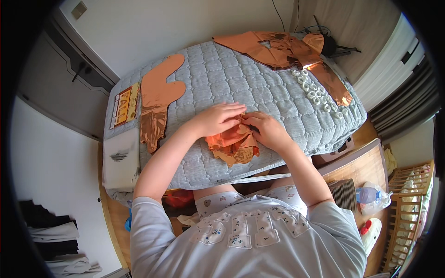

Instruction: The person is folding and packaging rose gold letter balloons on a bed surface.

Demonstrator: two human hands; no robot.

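Foil (233, 144) lies crumpled; right hand (270, 130) pinches it, left hand (217, 119), blurred, seems outstretched.

Soft, fairly bright light falls around the grip; it looks strongest well to the right, where a white panel (382, 62) shows pale, though its source cannot be told; within the grip, the crumpled foil (232, 141) gives small orange glints, while beyond and to the right the copper foil (278, 48) carries a near-white glare; fingertips of the left hand (215, 120) smear with blur, the right hand (270, 131) looking crisper; shadow gathers below the mattress (208, 85), bodyward of the grip; farthest out, straight edges bow and 4 corners go black.
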